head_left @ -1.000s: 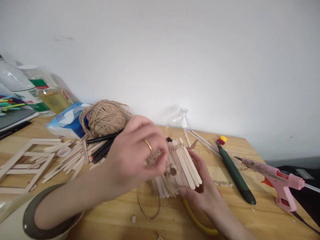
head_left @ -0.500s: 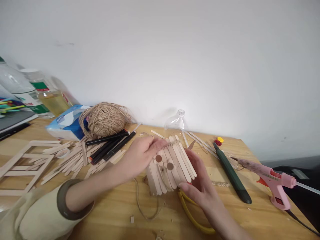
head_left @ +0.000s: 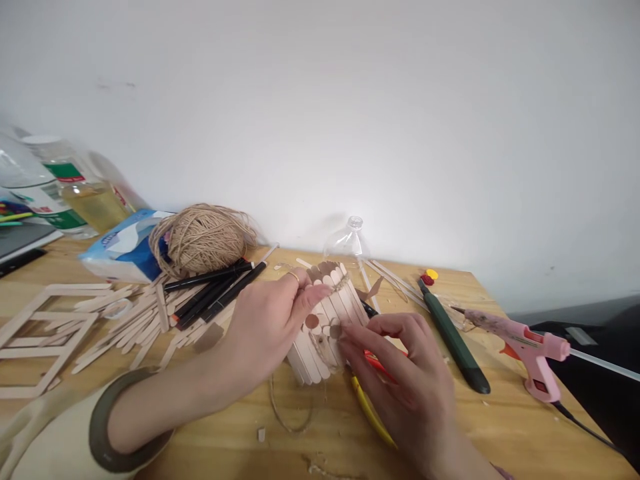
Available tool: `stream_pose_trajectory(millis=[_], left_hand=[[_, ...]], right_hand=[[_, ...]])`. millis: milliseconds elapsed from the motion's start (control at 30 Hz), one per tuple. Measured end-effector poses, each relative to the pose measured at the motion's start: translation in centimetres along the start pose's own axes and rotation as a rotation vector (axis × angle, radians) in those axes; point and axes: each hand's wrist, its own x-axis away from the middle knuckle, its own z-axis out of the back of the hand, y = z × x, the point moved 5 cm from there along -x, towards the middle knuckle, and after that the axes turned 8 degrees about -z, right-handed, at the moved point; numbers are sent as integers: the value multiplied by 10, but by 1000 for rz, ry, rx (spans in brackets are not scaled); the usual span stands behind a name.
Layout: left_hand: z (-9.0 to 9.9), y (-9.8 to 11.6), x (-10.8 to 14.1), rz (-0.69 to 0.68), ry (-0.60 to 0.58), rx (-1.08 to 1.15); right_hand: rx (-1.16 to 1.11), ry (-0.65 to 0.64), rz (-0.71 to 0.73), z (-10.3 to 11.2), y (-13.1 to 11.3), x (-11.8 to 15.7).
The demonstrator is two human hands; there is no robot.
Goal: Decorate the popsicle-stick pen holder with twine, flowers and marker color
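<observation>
Near the middle of the view, a craft-stick piece (head_left: 325, 307) made of pale sticks side by side is held tilted above the table. Two brown discs and a strip of twine are on its face. My left hand (head_left: 273, 317) grips its upper left part, with the thumb along the twine. The fingertips of my right hand (head_left: 405, 367) are pinched at the right-hand brown disc (head_left: 335, 331), against the sticks. A loop of twine (head_left: 290, 423) hangs or lies below the piece.
Left: twine ball (head_left: 205, 237), tissue pack (head_left: 123, 250), black markers (head_left: 215, 290), loose sticks (head_left: 135, 327), a stick frame (head_left: 45, 340) and bottles (head_left: 97, 203). Behind: a clear bottle top (head_left: 350, 241). Right: green-handled tool (head_left: 457, 343), pink glue gun (head_left: 525, 347). Yellow-handled tool (head_left: 373, 413) beneath my right hand.
My right hand has moved from the piece's lower right edge onto its front, its fingertips now at the right disc. The piece has turned slightly in my left hand; the view shifted a little.
</observation>
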Motion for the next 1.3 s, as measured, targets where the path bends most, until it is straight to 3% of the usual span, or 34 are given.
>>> stream_pose_trajectory(millis=[200, 300, 433, 533, 600, 767, 1100, 1200, 1300], left_hand=[[1, 0, 0, -8, -1, 39], [3, -2, -1, -6, 23, 33], [4, -5, -5, 6, 40, 26], [4, -8, -6, 14, 31, 33], [3, -8, -7, 18, 23, 36], [3, -6, -6, 44, -3, 69], [2, -2, -3, -6, -25, 54], [2, -1, -4, -17, -16, 20], [3, -2, -4, 1, -13, 17]], right_hand=[[18, 9, 85, -2, -6, -1], [-19, -63, 114, -3, -9, -1], [-302, -148, -86, 5, 3, 1], [-505, -29, -239, 16, 15, -1], [-530, 0, -259, 18, 17, -4], [-202, -91, -54, 8, 2, -8], [225, -82, 250, -4, -11, 0], [291, -80, 316, -7, -14, 1], [195, -25, 256, -2, -14, -2]])
